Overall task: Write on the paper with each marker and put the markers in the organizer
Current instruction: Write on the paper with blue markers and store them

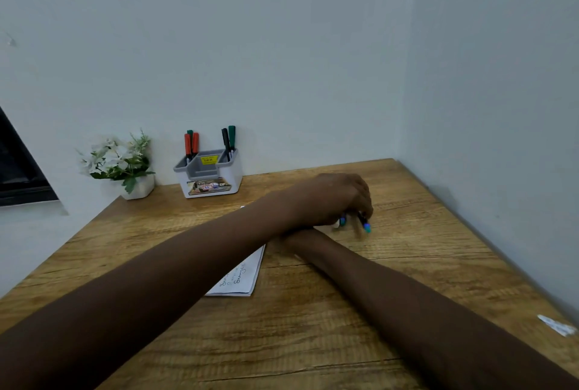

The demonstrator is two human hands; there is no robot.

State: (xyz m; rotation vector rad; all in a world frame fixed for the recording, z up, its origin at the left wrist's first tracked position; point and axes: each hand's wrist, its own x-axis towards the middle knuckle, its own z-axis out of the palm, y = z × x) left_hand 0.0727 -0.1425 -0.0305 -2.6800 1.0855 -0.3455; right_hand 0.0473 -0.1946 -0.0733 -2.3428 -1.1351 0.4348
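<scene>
At far left, dark frame [18,167] on pale wall; potted white flowers [120,161] on wooden bench [313,327]. Beside them, white-grey organizer [209,175] against wall, holding red, green and black markers [191,144]. Mid-bench, written paper [242,277] partly under crossed forearms. Left hand [341,198] reaching across, fingers [363,205] closed around blurred blue-tipped marker [365,223]. Right hand hidden beneath, grip impossible to tell. White scrap [557,325] near right edge, by corner wall.
</scene>
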